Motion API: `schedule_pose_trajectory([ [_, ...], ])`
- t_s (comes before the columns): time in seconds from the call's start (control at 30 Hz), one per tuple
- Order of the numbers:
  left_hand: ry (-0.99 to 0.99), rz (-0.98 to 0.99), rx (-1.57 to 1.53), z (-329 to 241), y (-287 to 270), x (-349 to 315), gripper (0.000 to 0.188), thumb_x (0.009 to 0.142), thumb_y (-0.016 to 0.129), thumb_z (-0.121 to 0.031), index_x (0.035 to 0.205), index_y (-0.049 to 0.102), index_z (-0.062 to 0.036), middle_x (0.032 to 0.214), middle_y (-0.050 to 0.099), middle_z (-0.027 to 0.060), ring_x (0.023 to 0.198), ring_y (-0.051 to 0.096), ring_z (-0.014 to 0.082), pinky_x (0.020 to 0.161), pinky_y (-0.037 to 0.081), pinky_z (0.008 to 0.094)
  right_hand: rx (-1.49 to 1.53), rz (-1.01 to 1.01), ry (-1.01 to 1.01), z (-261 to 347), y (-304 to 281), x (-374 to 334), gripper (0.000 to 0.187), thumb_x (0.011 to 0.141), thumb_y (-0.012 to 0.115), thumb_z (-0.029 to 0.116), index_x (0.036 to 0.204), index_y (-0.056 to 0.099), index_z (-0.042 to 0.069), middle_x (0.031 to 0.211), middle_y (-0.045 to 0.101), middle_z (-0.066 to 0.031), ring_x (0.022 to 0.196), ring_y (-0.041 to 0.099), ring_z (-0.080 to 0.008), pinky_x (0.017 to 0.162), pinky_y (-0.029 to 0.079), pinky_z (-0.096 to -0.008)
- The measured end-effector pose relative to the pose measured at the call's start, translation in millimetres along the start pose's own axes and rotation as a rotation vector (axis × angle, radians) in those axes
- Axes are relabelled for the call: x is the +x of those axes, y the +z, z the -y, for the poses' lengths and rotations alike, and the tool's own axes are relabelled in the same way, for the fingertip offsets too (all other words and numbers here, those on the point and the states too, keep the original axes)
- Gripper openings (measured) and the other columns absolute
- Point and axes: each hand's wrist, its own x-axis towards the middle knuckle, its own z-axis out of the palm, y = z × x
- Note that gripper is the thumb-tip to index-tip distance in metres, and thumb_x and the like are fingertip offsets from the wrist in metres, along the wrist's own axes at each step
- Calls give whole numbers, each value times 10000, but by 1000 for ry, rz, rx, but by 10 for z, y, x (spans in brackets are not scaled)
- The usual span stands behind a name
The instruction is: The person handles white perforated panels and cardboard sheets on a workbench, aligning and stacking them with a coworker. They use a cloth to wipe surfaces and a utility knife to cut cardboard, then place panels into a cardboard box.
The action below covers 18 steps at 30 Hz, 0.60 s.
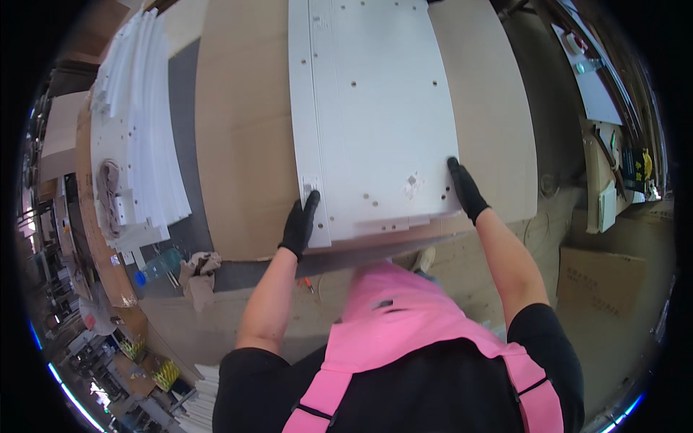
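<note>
A stack of long white panels (390, 137) with drilled holes lies lengthwise in front of me on a sheet of brown cardboard (242, 137). A narrow white strip (308, 123) runs along the left side of the top panel. Near the close end, my left hand (297, 227) in a black glove grips the left edge, thumb on top beside a small label. My right hand (468, 189), also gloved in black, holds the right edge with its fingers along the side. At the near end, lower pieces of the stack stick out slightly. The undersides of both hands' grips are hidden.
More white panels (148, 130) are piled at the left, with a rolled cloth on them. A clear bottle (159, 265) and a crumpled rag (200, 278) lie at the table's near left corner. A cardboard box (603, 281) stands at the right, below a side bench with tools.
</note>
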Motion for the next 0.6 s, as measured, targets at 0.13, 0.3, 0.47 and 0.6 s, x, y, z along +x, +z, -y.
schedule_pose_trajectory([
  [0.13,-61,35,93,29,41,-111,762,920,448,-641,1308,541,8,1266,597,245,1190,554,378,988,427,398,76,25,46,0,-65,-168,612,978,398,599,1013,591,19,852,577,-53,778,530,-159,772,452,-326],
  [0.3,-79,74,206,3,66,-186,784,921,417,-661,1290,551,17,1234,612,253,1172,570,380,976,433,406,93,55,99,52,-114,-257,600,965,426,607,991,589,30,821,556,-39,774,520,-155,779,449,-314],
  [0.47,-40,42,277,-45,11,-61,821,901,400,-703,1221,598,27,1175,631,272,1155,573,396,972,432,415,96,69,113,112,-91,-188,618,967,426,600,994,603,9,827,590,-49,747,542,-168,751,457,-327],
  [0.6,0,-52,319,-280,-68,94,856,894,349,-735,1132,647,32,1090,649,291,1096,594,412,932,448,442,64,10,66,285,12,-9,651,966,410,613,932,625,-1,786,595,-66,719,543,-191,744,461,-336],
])
